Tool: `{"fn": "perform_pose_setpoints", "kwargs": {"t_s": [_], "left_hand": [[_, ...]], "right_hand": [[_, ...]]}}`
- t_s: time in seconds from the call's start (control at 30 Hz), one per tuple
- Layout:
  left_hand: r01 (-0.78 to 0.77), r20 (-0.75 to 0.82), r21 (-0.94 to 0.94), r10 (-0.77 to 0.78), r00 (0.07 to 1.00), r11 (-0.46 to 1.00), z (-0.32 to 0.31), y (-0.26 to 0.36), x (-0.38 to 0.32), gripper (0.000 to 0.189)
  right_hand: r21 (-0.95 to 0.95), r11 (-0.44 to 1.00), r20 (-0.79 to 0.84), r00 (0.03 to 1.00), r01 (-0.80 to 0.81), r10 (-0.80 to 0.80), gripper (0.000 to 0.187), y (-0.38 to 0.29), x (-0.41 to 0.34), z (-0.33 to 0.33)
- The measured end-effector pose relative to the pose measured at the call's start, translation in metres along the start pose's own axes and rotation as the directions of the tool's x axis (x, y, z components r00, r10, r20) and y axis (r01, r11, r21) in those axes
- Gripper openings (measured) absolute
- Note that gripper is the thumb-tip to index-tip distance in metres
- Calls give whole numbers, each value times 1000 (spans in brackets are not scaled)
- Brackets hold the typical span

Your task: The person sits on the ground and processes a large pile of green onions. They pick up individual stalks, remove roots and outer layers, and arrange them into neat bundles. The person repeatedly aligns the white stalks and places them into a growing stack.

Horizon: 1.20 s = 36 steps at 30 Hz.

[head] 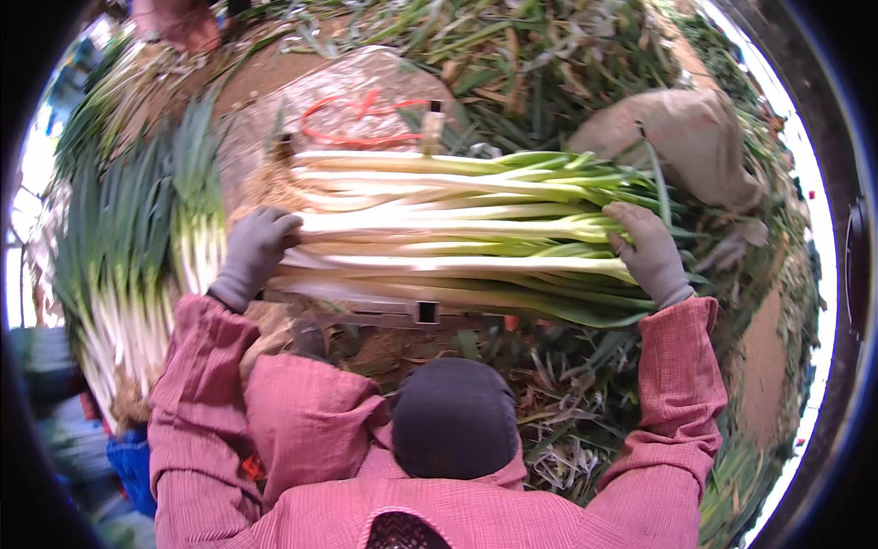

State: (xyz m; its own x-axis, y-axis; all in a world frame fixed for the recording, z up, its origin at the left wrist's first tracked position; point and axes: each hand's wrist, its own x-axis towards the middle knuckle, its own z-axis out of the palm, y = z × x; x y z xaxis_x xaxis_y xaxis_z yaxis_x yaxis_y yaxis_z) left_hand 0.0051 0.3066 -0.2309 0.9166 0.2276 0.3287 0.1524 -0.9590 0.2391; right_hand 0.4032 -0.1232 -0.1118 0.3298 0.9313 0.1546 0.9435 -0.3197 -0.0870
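A wide row of long green onions (439,226) lies crosswise before me on a metal frame (384,316), roots to the left and green tops to the right. My left hand (257,250), in a grey glove, rests at the root end with its fingers curled over the white stalks. At the green end, my right hand (645,247), gloved alike, has its fingers bent around the stalks of an onion near the leaves. Behind the row, a red strap (329,135) lies in a loop on a plastic sheet, beside an upright post (432,129) of the frame.
More green onions (123,254) stand in a pile at my left. Cut leaves (549,48) cover the ground at the far side. A beige sack (672,144) lies at the back right. Part of another person (178,24) shows at the top left.
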Motion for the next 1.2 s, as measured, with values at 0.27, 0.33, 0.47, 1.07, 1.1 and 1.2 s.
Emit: {"fn": "perform_pose_setpoints", "kwargs": {"t_s": [0.27, 0.33, 0.47, 1.07, 1.1, 1.2], "left_hand": [[230, -50, -213, -246, 968, 949, -29, 5, -8, 43], [238, -148, -161, -262, 954, 958, -44, 10, -9, 42], [55, -225, -65, -68, 972, 996, -52, 31, 7, 42], [-119, -255, -328, 33, 966, 937, 11, 98, 69, 22], [-114, -265, -341, 21, 964, 933, 10, 99, 69, 21], [-81, -244, -361, -11, 970, 929, 7, 102, 67, 15]], "right_hand": [[106, 990, 299, 946, 95, -123, 26, -27, 59, 60], [98, 991, 309, 944, 89, -115, 26, -26, 59, 57], [135, 983, 279, 947, 124, -158, 23, -32, 59, 42], [195, 977, 275, 951, 86, -138, 22, -71, 72, -55], [192, 977, 276, 951, 90, -142, 22, -71, 73, -56], [201, 980, 342, 936, 17, -86, 22, -73, 76, -61]]}}
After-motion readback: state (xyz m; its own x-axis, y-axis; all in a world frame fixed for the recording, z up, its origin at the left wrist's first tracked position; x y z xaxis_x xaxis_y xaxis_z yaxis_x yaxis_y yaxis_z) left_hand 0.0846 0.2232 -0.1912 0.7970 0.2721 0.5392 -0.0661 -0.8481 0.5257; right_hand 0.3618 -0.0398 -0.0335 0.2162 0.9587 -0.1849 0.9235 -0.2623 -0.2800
